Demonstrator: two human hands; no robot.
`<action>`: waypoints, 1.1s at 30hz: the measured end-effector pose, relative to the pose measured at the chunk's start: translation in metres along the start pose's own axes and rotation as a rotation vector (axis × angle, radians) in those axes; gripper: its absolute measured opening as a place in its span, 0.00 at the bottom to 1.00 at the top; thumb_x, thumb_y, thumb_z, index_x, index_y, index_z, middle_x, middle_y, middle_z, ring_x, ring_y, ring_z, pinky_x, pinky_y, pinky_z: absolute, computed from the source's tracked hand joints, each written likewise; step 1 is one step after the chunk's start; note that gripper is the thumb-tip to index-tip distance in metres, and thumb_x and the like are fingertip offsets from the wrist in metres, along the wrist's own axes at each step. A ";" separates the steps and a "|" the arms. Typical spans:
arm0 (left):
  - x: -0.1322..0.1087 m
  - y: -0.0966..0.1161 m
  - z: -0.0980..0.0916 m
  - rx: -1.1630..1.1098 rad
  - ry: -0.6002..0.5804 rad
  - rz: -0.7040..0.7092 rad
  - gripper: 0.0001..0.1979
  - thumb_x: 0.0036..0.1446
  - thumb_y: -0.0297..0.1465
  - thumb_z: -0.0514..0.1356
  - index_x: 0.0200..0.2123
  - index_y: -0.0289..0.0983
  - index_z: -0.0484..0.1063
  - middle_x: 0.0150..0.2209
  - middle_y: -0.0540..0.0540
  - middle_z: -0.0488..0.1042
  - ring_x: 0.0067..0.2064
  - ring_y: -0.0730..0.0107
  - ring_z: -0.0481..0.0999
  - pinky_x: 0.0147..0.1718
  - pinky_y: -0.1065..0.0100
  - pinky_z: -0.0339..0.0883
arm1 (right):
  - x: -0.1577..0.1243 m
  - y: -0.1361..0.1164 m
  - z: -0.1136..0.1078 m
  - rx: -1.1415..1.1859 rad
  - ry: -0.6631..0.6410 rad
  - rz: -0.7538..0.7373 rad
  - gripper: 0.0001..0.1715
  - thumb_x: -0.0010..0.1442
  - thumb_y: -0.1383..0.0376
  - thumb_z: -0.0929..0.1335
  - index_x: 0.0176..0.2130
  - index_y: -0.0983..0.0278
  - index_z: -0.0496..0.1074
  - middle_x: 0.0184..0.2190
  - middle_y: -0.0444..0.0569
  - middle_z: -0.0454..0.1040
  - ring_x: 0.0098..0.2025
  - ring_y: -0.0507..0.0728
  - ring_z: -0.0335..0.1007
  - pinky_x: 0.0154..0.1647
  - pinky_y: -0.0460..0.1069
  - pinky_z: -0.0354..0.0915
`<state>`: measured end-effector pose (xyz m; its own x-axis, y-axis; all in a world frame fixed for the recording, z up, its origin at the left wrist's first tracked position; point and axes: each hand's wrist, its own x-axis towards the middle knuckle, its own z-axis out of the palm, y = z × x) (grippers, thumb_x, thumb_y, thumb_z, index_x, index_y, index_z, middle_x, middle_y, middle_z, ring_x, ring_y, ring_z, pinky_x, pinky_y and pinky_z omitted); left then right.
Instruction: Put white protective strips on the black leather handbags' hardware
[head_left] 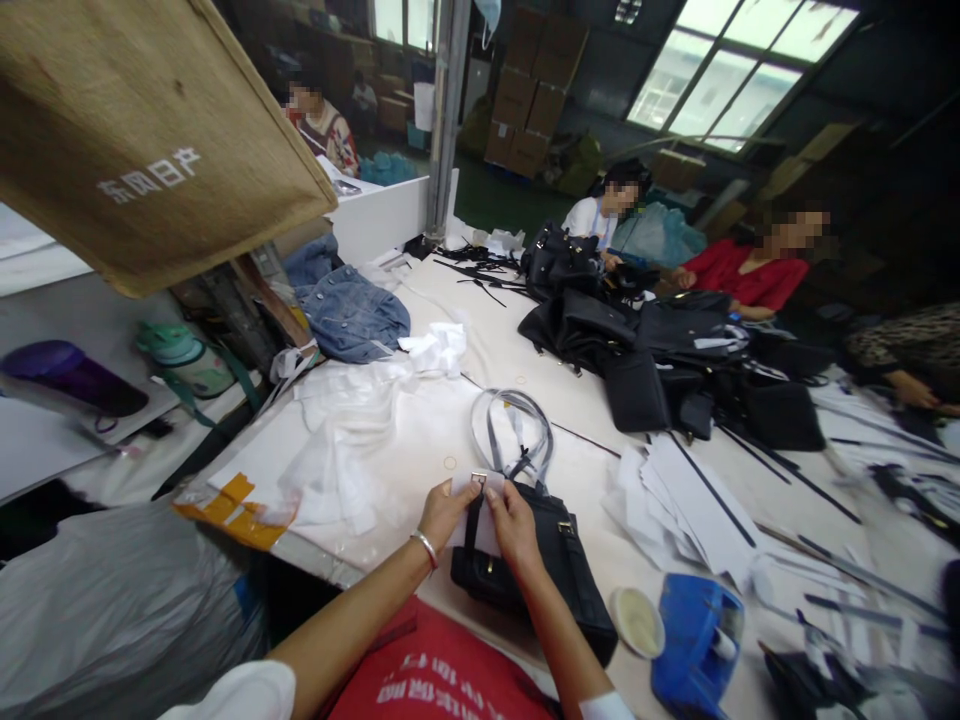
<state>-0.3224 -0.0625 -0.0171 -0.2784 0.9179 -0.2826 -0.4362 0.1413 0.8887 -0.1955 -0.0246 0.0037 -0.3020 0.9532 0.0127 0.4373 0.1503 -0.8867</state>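
Observation:
A black handbag (581, 585) lies in front of me at the table's near edge, its wrapped handles (551, 440) looping up behind it. My left hand (444, 515) pinches a black strap (472, 520) of the bag just by its metal buckle (478, 478). Thumb and fingers of my right hand (516, 522) are closed on a thin white sheet (487, 530), which sits around or under that strap. A second buckle (564, 527) shows on the bag's right side. The fingertips under the sheet are hidden.
To the right are a pale round tub (637, 622), a blue plastic container (694, 640) and white papers (675, 500). Black bags (637, 390) pile up farther back, with several people beyond. Crumpled white sheets (345, 430) and a denim garment (352, 315) lie left.

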 end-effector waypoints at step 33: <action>0.013 0.017 -0.012 0.312 -0.253 0.199 0.15 0.43 0.38 0.66 0.30 0.34 0.70 0.25 0.52 0.69 0.27 0.74 0.65 0.26 0.72 0.57 | 0.003 -0.007 -0.011 0.207 -0.034 0.024 0.20 0.55 0.52 0.66 0.38 0.65 0.74 0.31 0.47 0.74 0.34 0.56 0.67 0.34 0.48 0.62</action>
<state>-0.3439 -0.0523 -0.0098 -0.0962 0.9949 -0.0320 -0.1058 0.0217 0.9941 -0.1905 -0.0199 0.0149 -0.3233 0.9460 -0.0223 0.2621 0.0669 -0.9627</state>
